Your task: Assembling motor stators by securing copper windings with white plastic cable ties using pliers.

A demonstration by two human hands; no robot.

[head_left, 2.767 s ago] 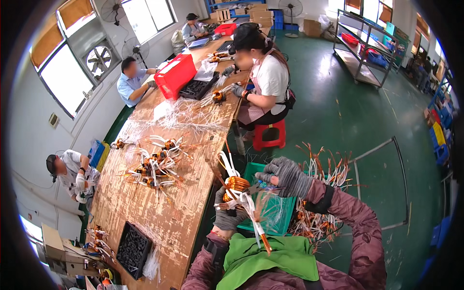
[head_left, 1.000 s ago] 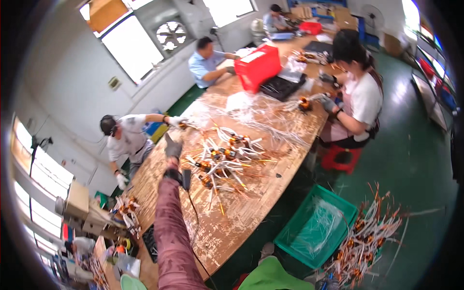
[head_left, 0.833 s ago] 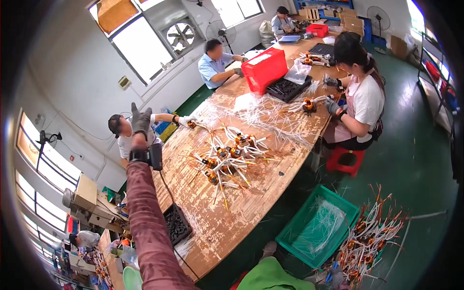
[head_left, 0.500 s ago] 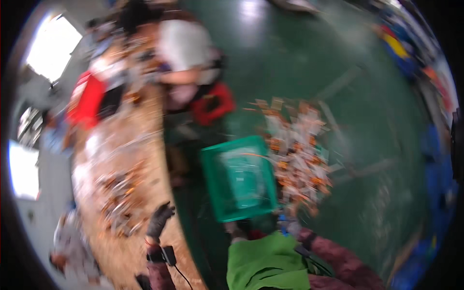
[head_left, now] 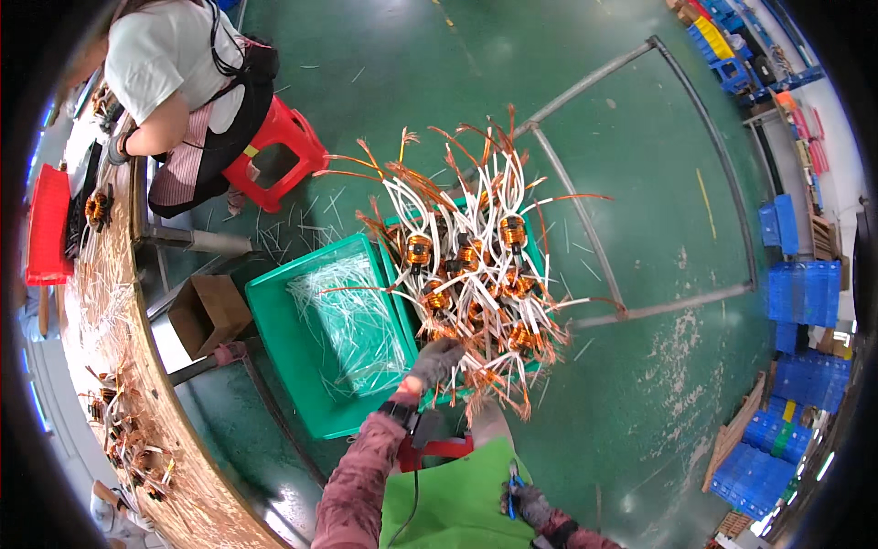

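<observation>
My left hand (head_left: 437, 359), in a grey glove with a maroon sleeve, reaches into a heap of copper coils (head_left: 471, 274) with white leads and bare copper wire ends. The heap overflows a green crate (head_left: 393, 222) on the floor. The fingers bend down into the near edge of the heap; whether they grip a coil is hidden. My right hand (head_left: 532, 503), also gloved, is low by my green apron and holds a small blue-handled cutter (head_left: 514, 483).
A second green crate (head_left: 274, 340) with thin white offcuts stands left of the heap. Beside it is an open cardboard box (head_left: 208, 313). A co-worker (head_left: 174, 73) sits on a red stool (head_left: 279, 151) at the long wooden table (head_left: 101, 311). Blue crates (head_left: 797, 295) line the right; a metal frame (head_left: 585, 229) lies on the floor.
The view has swung from the table down to the floor. My left hand, earlier raised over the table, has come down onto the coil heap in the crate.
</observation>
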